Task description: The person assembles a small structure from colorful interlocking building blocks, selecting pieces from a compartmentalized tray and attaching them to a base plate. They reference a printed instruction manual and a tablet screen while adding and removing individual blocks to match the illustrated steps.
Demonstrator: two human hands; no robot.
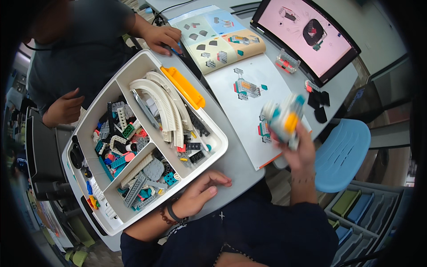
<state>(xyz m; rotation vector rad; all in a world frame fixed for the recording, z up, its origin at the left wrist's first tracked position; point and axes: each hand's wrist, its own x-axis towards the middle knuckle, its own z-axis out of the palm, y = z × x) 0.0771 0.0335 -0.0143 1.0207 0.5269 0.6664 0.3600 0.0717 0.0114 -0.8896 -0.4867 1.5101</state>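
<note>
My right hand [300,152] is raised over the right side of the open instruction booklet [227,86]. Its fingers close round a toy brick model [284,118] of white, teal and yellow-orange pieces, smeared by motion. My left hand [202,192] lies at the table's near edge, just beside the corner of the sorting bin [218,140]. Its fingers are stretched out and hold nothing. Printed pictures of brick assemblies cover the booklet's pages. Loose bricks [118,138] in grey, teal, black and coral fill the bin's compartments, along with curved white track pieces [158,100].
A laptop screen [307,24] stands at the back right, with a small brick assembly [287,62] and black panels [318,104] before it. Another person's hands [160,38] are at the far left side. A blue chair [344,155] and a drawer rack [360,213] stand right.
</note>
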